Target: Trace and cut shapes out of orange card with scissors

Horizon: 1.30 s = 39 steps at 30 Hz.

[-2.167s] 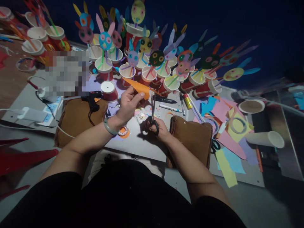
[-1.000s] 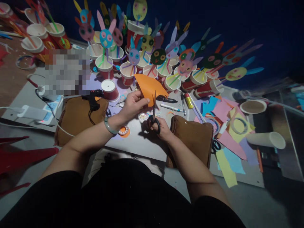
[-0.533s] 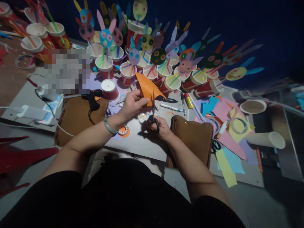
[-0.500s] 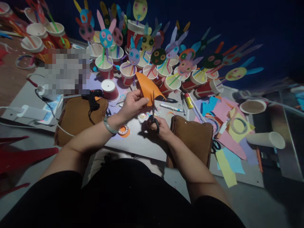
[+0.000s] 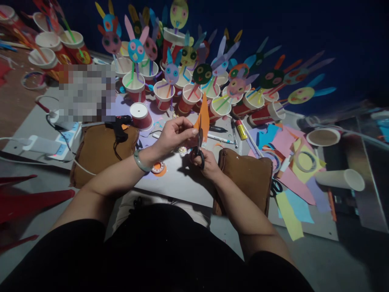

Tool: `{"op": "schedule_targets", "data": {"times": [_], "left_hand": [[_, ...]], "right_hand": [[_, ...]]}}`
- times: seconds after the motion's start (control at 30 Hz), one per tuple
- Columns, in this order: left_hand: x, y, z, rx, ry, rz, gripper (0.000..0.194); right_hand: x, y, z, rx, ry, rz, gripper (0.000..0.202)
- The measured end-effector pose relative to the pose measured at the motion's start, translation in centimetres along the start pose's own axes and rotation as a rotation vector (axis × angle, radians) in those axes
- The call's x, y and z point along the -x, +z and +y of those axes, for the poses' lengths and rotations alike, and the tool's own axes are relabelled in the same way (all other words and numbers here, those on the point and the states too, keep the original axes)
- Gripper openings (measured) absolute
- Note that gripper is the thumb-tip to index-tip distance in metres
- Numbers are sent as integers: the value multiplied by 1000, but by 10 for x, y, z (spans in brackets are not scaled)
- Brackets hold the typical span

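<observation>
Near the middle of the view, my left hand (image 5: pixel 178 134) pinches a piece of orange paper (image 5: pixel 204 117), which stands upright and is seen narrow, nearly edge-on. My right hand (image 5: pixel 208 164) is closed round the dark handles of a pair of scissors (image 5: pixel 199 140). The scissor blades point up and lie against the orange paper, just beside my left fingertips. Below my left hand a roll of tape (image 5: pixel 158 167) rests on the table. A black marker (image 5: pixel 218 129) and a white marker (image 5: pixel 220 138) lie behind my right hand.
Paper cups (image 5: pixel 141 115) with coloured rabbit heads on straws crowd the back. Brown cushions (image 5: pixel 246 178) lie either side of my hands. A glue gun (image 5: pixel 120 129) rests on the left one. Coloured paper scraps (image 5: pixel 284 142) cover the right, and a power strip (image 5: pixel 65 142) lies left.
The orange paper has turned from a broad face to a narrow upright shape. My left hand has shifted slightly right, closer to the scissors, and the blades appear closer together.
</observation>
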<state>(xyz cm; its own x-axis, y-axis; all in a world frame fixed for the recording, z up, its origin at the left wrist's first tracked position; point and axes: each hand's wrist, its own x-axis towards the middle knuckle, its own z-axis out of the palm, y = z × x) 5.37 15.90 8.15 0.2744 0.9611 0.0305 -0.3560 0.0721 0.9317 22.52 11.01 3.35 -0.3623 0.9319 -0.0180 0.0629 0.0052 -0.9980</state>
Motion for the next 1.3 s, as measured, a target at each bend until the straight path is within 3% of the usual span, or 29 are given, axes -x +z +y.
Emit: {"op": "schedule_targets", "data": {"times": [0.3,0.53,0.87,1.3], "left_hand": [[0,1,0,-19,49,46,37],[0,0,-1,-11,75,60,38],[0,0,-1,-53,61,58,28],[0,2,-5,-116,95,71,30]], "right_hand": [[-2,2,-8,31,31,-13,44],[-3,3,-10,128,9,16,49],[1,4,0,29,27,17,53],[0,3,-2,78,-1,6,62]]}}
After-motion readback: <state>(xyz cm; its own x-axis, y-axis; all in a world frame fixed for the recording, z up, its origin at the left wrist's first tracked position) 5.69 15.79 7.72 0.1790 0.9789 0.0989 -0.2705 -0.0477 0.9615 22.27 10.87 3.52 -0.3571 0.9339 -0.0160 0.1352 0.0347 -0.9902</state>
